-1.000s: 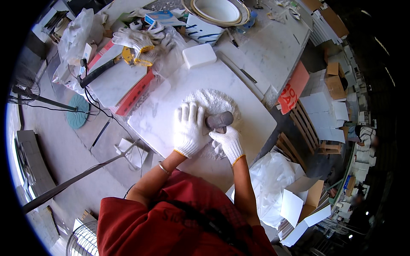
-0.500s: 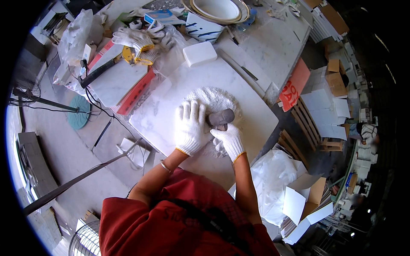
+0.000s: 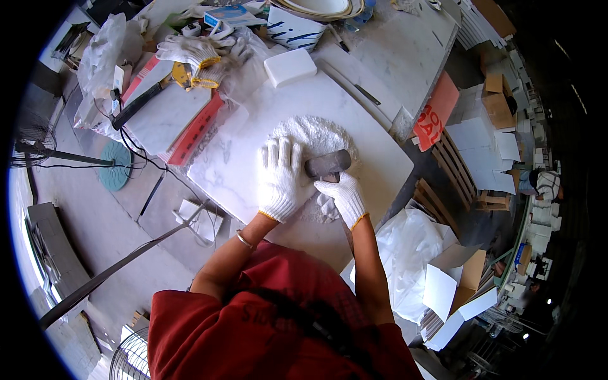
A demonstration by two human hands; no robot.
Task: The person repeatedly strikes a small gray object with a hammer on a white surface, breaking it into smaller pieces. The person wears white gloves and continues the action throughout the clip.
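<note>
Gripping a stubby, dark-grey mallet (image 3: 327,164), right fingers (image 3: 331,187) curled round it, left fingers (image 3: 284,155) slightly spread

The left hand (image 3: 277,180) and the right hand (image 3: 344,195) wear white knitted gloves (image 3: 277,199) with yellow-orange cuff edging (image 3: 268,216) — a pale, shiny bangle (image 3: 242,239) circles the left wrist — above a red short-sleeved shirt (image 3: 196,329) with dark lettering (image 3: 256,313).
</note>
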